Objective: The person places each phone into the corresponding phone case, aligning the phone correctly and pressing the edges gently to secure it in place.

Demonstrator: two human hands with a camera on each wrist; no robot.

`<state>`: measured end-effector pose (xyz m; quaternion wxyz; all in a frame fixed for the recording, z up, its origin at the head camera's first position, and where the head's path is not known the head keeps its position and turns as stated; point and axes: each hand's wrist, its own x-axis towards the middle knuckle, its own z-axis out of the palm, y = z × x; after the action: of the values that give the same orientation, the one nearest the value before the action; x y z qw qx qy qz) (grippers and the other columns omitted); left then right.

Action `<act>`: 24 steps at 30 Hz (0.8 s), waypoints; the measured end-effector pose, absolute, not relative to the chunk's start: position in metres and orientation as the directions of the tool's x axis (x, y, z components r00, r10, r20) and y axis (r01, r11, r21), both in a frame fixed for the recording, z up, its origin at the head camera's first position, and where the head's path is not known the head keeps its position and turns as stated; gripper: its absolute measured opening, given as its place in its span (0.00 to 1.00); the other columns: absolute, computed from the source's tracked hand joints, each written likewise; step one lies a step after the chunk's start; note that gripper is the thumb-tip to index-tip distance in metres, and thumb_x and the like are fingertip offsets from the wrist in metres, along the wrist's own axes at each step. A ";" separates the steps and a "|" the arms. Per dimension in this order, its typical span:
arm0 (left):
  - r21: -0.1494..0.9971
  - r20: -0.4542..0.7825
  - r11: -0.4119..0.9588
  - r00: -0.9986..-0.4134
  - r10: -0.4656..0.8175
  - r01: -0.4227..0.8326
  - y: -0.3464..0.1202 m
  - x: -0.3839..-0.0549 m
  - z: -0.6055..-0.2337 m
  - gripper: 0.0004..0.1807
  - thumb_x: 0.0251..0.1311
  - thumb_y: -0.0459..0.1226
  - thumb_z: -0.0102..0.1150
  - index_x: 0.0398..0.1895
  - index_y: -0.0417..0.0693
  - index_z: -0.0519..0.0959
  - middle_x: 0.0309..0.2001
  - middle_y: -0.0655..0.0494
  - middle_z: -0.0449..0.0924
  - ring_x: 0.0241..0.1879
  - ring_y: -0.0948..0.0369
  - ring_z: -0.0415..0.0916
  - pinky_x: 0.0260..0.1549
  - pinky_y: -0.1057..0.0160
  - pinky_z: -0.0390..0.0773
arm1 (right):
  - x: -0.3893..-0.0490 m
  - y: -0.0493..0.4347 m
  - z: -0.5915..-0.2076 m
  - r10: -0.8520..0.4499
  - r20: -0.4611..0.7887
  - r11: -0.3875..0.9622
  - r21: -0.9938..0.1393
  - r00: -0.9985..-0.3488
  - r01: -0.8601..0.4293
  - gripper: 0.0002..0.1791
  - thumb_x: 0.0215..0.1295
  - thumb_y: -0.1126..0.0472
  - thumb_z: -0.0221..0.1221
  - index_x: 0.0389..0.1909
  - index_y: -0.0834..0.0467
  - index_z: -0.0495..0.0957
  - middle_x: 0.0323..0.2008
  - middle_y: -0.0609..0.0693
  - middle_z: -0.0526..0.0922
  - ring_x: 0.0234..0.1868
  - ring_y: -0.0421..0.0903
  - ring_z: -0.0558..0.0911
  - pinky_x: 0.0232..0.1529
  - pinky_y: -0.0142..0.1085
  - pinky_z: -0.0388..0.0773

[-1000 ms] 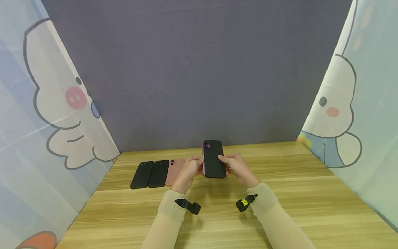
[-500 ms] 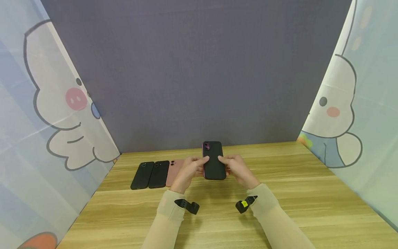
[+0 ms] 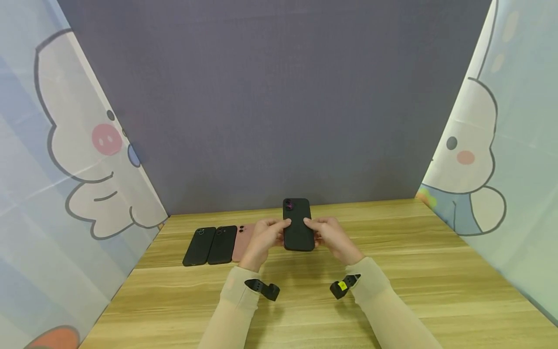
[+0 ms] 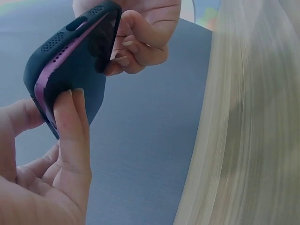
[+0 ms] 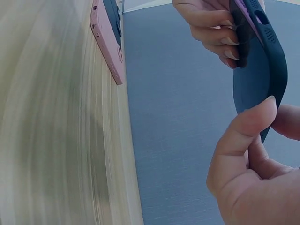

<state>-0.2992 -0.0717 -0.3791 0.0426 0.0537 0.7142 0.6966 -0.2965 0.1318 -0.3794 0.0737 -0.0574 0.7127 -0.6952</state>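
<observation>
A black phone case (image 3: 298, 232) is held upright above the table, its back toward the head camera. Inside it sits a purple-edged phone (image 4: 45, 75); its purple camera area shows through the cutout at the top left. In the left wrist view, the phone's bottom edge runs along the case's speaker holes and port opening. My left hand (image 3: 263, 240) pinches the left side, thumb on the case back and fingers at the screen side. My right hand (image 3: 333, 237) grips the right side likewise, its thumb pressing the back.
To the left on the wooden table (image 3: 392, 291) lie two black phones or cases (image 3: 199, 246) (image 3: 223, 245) and a pink one (image 3: 242, 242) side by side, partly behind my left hand. A grey panel (image 3: 279, 106) stands behind the table; printed curtains (image 3: 523, 194) flank it.
The purple edge along the case's left side has gone from sight in the head view. My left thumb has moved from the side onto the case back.
</observation>
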 end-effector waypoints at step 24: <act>0.999 -0.004 -0.047 -0.971 0.239 -0.016 -0.080 -0.299 -0.376 0.17 0.70 0.44 0.63 0.45 0.37 0.79 0.26 0.51 0.80 0.23 0.60 0.80 0.29 0.61 0.83 | -0.295 0.138 -0.384 -0.370 -0.025 0.070 -0.998 -0.929 -0.001 0.22 0.79 0.50 0.53 0.43 0.67 0.83 0.29 0.51 0.79 0.25 0.45 0.71 0.29 0.35 0.69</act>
<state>-0.2991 -0.0799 -0.3763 0.0887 0.0817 0.6847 0.7188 -0.2954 0.1380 -0.3845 0.1378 -0.1288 0.7185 -0.6695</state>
